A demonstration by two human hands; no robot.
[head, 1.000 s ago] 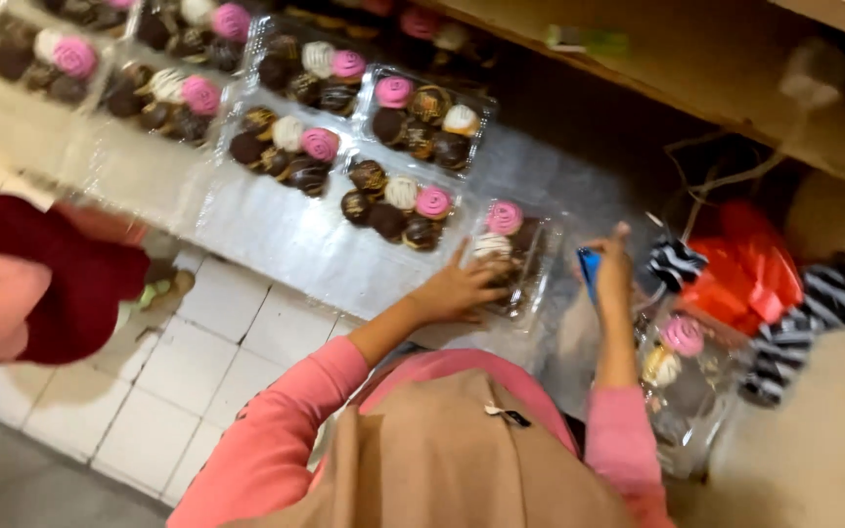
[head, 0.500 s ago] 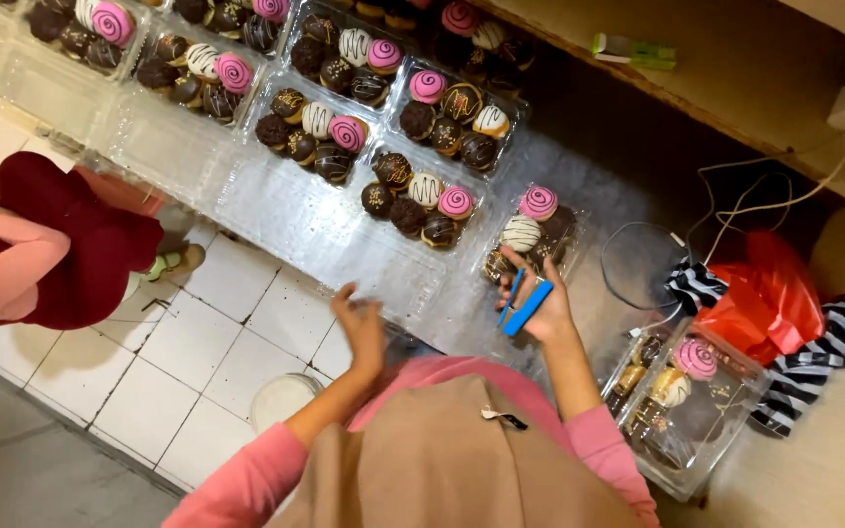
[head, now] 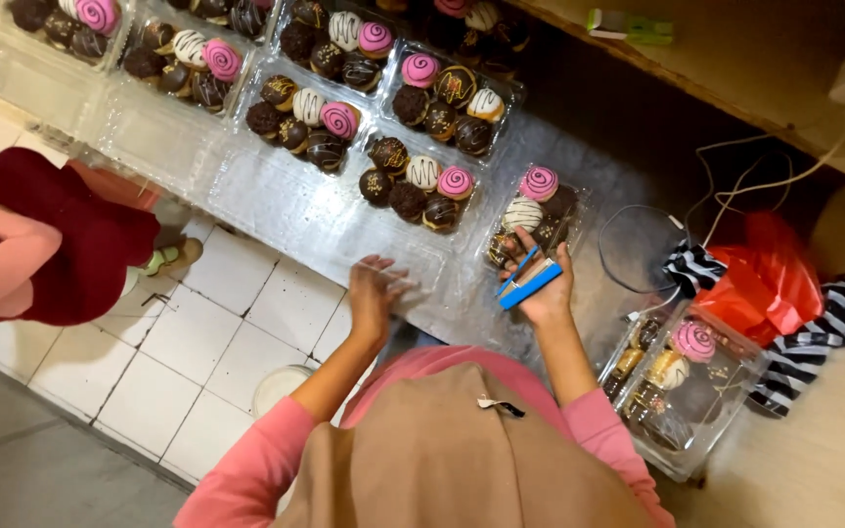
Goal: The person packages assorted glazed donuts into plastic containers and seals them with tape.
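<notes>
My right hand (head: 543, 289) grips a small blue tool (head: 530, 284) at the near edge of a clear plastic box of donuts (head: 537, 208), which holds a pink swirl, a white striped and dark ones. My left hand (head: 374, 290) hovers with fingers spread over the steel counter (head: 276, 200), just left of that box, holding nothing. Both arms wear pink sleeves. More clear boxes of mixed donuts (head: 415, 184) lie in rows further along the counter.
Another person in pink and dark red (head: 46, 244) stands at the left on the white tiled floor (head: 237, 323). A white bucket (head: 281, 387) sits below. At right are another donut box (head: 682, 376), a red bag (head: 770, 279), striped cloth (head: 833, 328) and cables.
My left hand has come off the donut box and drawn back over the counter. My right hand has swung in from the right with the blue tool to the box's near edge.
</notes>
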